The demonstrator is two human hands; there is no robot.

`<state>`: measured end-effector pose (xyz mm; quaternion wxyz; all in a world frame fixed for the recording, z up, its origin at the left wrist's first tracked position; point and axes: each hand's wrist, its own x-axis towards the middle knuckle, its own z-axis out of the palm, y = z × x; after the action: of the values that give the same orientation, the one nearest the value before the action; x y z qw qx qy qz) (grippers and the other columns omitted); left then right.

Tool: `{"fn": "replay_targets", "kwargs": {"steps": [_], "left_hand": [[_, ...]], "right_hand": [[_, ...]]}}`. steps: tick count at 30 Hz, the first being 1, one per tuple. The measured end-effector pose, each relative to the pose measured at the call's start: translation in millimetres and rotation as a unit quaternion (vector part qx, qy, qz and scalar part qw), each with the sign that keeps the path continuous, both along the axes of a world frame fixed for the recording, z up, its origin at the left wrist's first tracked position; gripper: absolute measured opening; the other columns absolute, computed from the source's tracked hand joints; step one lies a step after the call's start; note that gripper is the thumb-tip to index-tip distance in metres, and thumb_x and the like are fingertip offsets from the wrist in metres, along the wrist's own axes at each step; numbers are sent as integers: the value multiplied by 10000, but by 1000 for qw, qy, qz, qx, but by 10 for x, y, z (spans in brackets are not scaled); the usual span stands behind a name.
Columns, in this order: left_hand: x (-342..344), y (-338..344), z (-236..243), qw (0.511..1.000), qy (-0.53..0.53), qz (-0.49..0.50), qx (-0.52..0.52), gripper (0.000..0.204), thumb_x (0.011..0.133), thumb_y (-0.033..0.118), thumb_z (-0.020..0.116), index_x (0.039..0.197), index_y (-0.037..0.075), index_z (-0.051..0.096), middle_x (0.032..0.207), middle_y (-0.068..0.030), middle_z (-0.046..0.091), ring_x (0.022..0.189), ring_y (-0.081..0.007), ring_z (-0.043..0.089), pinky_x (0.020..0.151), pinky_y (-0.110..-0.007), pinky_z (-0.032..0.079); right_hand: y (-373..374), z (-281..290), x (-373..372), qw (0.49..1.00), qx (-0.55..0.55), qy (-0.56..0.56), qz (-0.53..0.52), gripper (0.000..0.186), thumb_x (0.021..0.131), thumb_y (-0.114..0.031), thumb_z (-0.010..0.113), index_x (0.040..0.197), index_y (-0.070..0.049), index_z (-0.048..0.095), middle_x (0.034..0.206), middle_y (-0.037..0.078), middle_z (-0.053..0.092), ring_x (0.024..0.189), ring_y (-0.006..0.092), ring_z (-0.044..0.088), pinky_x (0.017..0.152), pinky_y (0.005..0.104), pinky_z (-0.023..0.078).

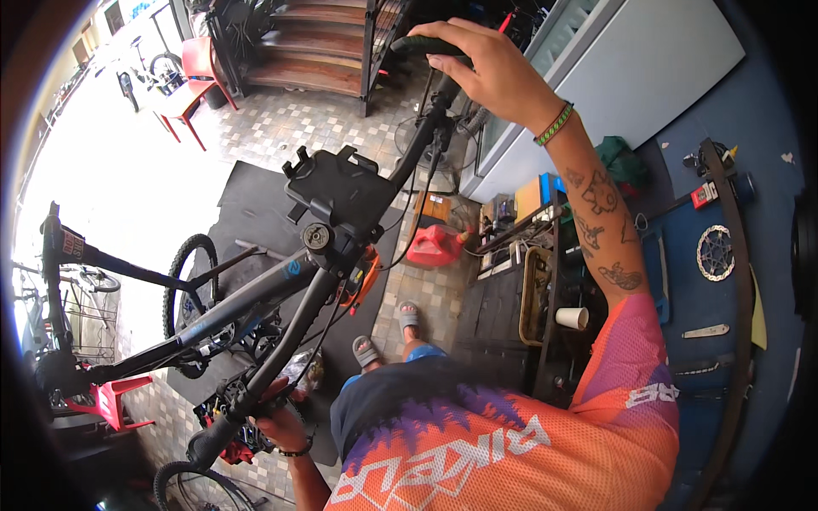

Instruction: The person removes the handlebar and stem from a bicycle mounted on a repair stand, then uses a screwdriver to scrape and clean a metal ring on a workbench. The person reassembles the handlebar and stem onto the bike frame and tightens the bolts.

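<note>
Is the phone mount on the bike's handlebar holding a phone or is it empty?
Empty. The black phone mount above the stem shows only its bare backing plate and corner claws, with no phone clamped in it.

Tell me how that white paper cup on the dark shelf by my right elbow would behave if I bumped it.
The white paper cup looks thin-walled, so it is probably light and would crush under a firm squeeze. It appears to lie on its side near the dark shelf edge, so a nudge would likely roll it off.
</note>
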<state>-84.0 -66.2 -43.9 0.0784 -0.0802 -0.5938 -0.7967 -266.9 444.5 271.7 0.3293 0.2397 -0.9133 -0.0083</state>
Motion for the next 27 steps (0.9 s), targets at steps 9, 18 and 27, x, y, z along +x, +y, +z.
{"fn": "replay_targets", "kwargs": {"steps": [9, 18, 27], "left_hand": [[-93, 67, 56, 997, -41, -14, -56, 1123, 890, 955, 444, 1177, -97, 714, 1003, -154, 741, 683, -238, 677, 653, -409, 575], [-101, 9, -22, 999, -30, 10, -39, 1105, 916, 922, 461, 1233, -115, 671, 1050, -178, 755, 685, -247, 694, 625, -391, 581], [-79, 34, 86, 996, -33, -54, -59, 878, 1006, 724, 558, 1318, -91, 656, 1017, -146, 750, 745, -214, 699, 694, -352, 579]], "right_hand": [[-432, 131, -34, 993, 34, -30, -106, 384, 980, -44, 620, 1364, -46, 648, 1123, 178, 697, 992, 371, 713, 881, 473, 570], [-489, -42, -154, 992, 86, 36, -82, 489, 967, -57, 656, 1451, -40, 586, 1190, 171, 671, 1076, 347, 680, 945, 450, 544], [-487, -39, 639, 901, -407, 148, -7, 286, 1103, -132, 629, 1386, -114, 661, 1137, 94, 727, 1010, 291, 700, 952, 426, 562]]}}
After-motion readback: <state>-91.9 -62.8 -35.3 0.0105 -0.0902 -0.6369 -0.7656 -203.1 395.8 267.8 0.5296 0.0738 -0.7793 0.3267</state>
